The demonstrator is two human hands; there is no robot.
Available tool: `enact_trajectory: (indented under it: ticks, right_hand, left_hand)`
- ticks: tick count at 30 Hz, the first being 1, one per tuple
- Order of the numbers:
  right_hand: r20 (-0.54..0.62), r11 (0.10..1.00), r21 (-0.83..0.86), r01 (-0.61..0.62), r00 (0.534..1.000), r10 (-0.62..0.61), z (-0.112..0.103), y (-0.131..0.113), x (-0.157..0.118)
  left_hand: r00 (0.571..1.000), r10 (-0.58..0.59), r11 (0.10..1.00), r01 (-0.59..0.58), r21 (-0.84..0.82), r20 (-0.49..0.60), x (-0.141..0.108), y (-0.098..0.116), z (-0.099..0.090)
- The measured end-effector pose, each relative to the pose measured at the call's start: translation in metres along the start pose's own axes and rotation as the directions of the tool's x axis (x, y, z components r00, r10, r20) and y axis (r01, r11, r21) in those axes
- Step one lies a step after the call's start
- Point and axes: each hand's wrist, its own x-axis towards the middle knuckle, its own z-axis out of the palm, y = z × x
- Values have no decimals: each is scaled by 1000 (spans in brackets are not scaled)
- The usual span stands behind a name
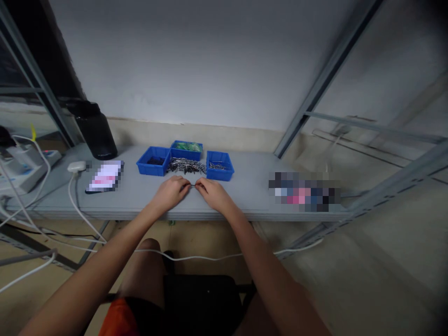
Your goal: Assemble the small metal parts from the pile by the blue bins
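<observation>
My left hand [172, 193] and my right hand [212, 192] meet above the front of the grey shelf top [250, 193]. Between their pinched fingertips runs a thin dark rod-like piece [192, 185], with one end in each hand; its exact kind is too small to make out. Just beyond my fingers lies a loose heap of slim metal pieces [187, 165], shiny with dark ends. Around it stand three blue bins: the left bin [151, 170] holds small dark parts, the back bin [193, 155] something green in clear plastic, the right bin [220, 175] thin metal pieces.
A black bottle [96, 133] stands at the back left, near a lit phone [104, 176] and a white charger plug [76, 166]. White cables run to a power strip [30, 177]. A blurred-out item [303, 191] lies right. Metal posts [317, 88] frame the shelf.
</observation>
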Motion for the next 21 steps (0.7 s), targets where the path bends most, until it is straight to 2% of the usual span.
enact_trajectory:
  ticks: [5,10,13,16,19,21]
  right_hand:
    - [2,1000,5,-9,1000,9,-1,0,0]
    - [-1,998,48,-34,999,34,-2,-2,0]
    - [7,995,66,-70,998,70,-3,-2,0]
    - [13,996,57,-74,997,74,-2,-2,1]
    - [8,996,54,-71,997,70,-2,-2,1]
    - [5,996,55,-67,998,67,-2,-2,1]
  left_hand:
    - [1000,13,1000,-13,1,-10,0,0,2]
    - [996,35,999,-32,36,-79,-1,-4,-2]
    - [983,-42,998,51,48,-178,0,-23,-16]
    - [938,-180,980,199,33,-298,8,-56,-36]
    - [913,-269,954,297,49,-307,18,-83,-54]
    - [915,-287,939,327,107,-283,24,-88,-59]
